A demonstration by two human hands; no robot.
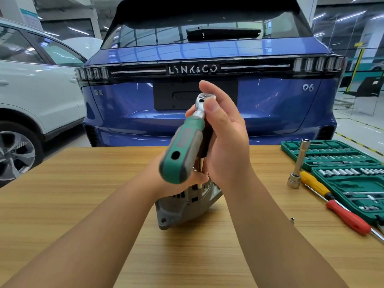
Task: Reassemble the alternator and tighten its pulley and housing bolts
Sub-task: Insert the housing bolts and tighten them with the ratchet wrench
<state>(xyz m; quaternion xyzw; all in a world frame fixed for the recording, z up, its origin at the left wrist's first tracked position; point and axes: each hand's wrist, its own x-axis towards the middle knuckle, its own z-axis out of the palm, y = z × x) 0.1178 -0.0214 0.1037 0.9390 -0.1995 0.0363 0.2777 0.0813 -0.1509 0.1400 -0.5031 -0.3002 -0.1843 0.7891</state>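
gripping ratchet (188,142) head, right hand (223,134); left hand (187,179) on alternator (187,206)

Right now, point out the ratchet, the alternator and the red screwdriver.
ratchet (182,150): head view, on its green handle.
alternator (182,206): head view, on the grey housing below the hands.
red screwdriver (346,217): head view, on its red handle, lying on the table at right.
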